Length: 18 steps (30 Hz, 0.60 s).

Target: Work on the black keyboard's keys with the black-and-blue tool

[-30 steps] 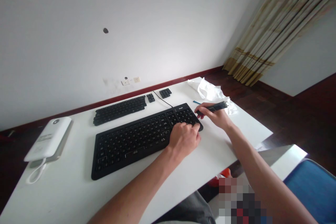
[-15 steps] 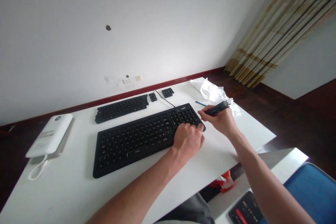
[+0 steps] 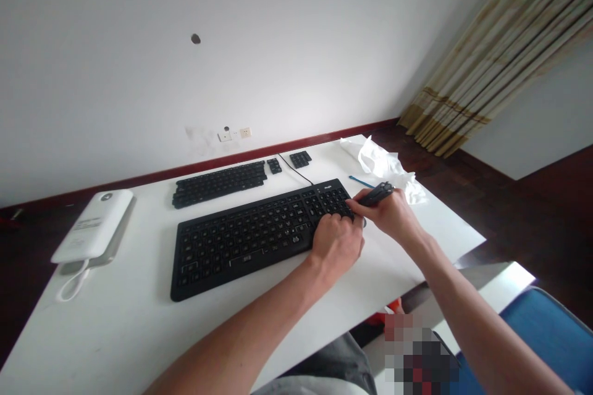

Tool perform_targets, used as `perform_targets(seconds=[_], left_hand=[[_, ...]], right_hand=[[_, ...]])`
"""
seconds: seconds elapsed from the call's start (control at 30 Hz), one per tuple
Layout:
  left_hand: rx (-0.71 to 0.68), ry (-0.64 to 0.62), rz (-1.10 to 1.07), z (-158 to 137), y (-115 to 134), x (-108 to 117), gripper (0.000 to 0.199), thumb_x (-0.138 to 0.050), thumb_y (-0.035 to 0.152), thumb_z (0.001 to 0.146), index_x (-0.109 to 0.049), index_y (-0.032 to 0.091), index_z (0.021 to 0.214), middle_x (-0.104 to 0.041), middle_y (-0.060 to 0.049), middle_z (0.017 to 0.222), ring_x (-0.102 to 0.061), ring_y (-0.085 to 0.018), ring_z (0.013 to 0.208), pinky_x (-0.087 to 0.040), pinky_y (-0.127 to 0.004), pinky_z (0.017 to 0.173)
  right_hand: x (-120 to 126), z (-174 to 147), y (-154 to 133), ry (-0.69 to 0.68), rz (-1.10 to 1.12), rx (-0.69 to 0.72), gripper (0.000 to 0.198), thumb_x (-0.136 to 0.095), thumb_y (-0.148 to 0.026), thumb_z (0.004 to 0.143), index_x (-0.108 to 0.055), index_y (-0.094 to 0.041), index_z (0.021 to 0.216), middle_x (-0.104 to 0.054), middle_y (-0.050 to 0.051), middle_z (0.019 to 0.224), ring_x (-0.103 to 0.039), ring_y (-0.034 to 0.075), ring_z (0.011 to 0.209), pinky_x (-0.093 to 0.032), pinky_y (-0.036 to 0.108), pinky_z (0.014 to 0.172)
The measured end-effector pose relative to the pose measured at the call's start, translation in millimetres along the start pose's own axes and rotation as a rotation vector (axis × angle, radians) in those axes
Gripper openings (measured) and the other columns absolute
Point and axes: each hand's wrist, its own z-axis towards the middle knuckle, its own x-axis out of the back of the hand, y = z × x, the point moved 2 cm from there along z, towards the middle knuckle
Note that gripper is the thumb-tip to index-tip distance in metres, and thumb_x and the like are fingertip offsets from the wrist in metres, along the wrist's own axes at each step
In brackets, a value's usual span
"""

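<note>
A white worktop [image 3: 115,333] stands against a pale wall with a dark red skirting, striped curtains hanging at the far right. On it lies a black keyboard [image 3: 241,241], and beyond that a loose set of black keycaps [image 3: 220,182] laid out in rows, with two small clusters to its right. A white power bank [image 3: 92,225] sits at the left edge; crumpled white plastic [image 3: 384,163] and a thin blue stick [image 3: 361,181] lie at the far right.

The left hand [image 3: 337,244] rests curled on the keyboard's right end, pressing down on the number pad. The right hand [image 3: 391,216] has its grip closed round a dark pen-like tool [image 3: 377,194]. Over the last second that tool has come in from just beside the keyboard's right edge, and its tip now meets the far right corner keys, close to the left hand's fingertips. It looks like the tool is being set against a key there, with the left hand bracing the board.
</note>
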Motion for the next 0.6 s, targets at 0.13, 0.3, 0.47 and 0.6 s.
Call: perform_targets(seconds=[0.13, 0.3, 0.47, 0.6], left_hand=[[0.002, -0.007, -0.015, -3, 2, 4, 0.026, -0.056, 0.023, 0.098, -0.063, 0.012, 0.121, -0.074, -0.013, 0.092, -0.071, -0.027, 0.087, -0.053, -0.038, 0.08], [0.054, 0.007, -0.178, -1, -5, 19, 0.028, -0.043, 0.024, 0.103, -0.054, 0.016, 0.128, -0.074, -0.009, 0.091, -0.071, -0.024, 0.085, -0.054, -0.036, 0.083], [0.191, 0.119, -0.555, 12, -35, 31, 0.03, -0.039, 0.017, 0.101, -0.051, 0.019, 0.128, -0.071, -0.006, 0.096, -0.068, -0.02, 0.091, -0.052, -0.032, 0.088], [0.346, 0.06, -1.045, 22, -58, 33, 0.035, -0.04, 0.012, 0.094, -0.06, 0.02, 0.123, -0.067, -0.003, 0.094, -0.059, -0.013, 0.075, -0.049, -0.024, 0.073]], right_hand=[[9, -5, -3, 0.014, -0.004, 0.028, 0.035, -0.07, -0.056, 0.087, -0.074, -0.024, 0.074, -0.071, 0.001, 0.062, -0.062, 0.019, 0.052, -0.048, 0.034, 0.055], [33, -20, 18, 0.267, -0.228, -0.123, 0.046, -0.069, -0.069, 0.084, -0.073, -0.024, 0.073, -0.062, 0.003, 0.05, -0.055, 0.021, 0.046, -0.041, 0.035, 0.051], [32, -18, 64, -0.006, -0.368, -0.112, 0.05, -0.065, -0.074, 0.082, -0.073, -0.025, 0.081, -0.062, 0.001, 0.052, -0.055, 0.02, 0.045, -0.035, 0.033, 0.05], [32, -8, 66, -0.036, -0.316, -0.09, 0.047, -0.064, -0.071, 0.085, -0.076, -0.025, 0.089, -0.067, 0.002, 0.058, -0.057, 0.019, 0.048, -0.037, 0.033, 0.052]])
